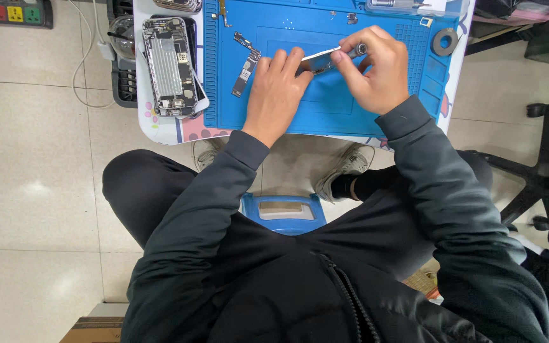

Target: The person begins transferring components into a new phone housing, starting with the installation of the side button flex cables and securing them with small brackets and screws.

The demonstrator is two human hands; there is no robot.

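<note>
Metal, thin and silvery, the small flat part (321, 58) sits pinched between both hands just above the middle of the blue work mat (325, 101). The left hand (276, 92) grasps its near end with thumb and fingertips; the right hand (376, 70) is clenched round the far end and also holds a small dark cylindrical tool (358, 49), whose tip I cannot make out.

Such a thin piece looks likely to bend or crease if the two hands twist against each other, and a slip of the tool could gouge it or jab a finger. If either pinch loosens, the part could drop onto the mat and skid toward the loose circuit strip (245, 65) lying just left of the left hand, or off the table's near edge to the tiled floor (27, 178).

Further left, the opened phone body (169, 67) rests on the white table (160, 130), overhanging slightly; a stray elbow could knock it. A black ring (444, 42) lies at the mat's right corner.
</note>
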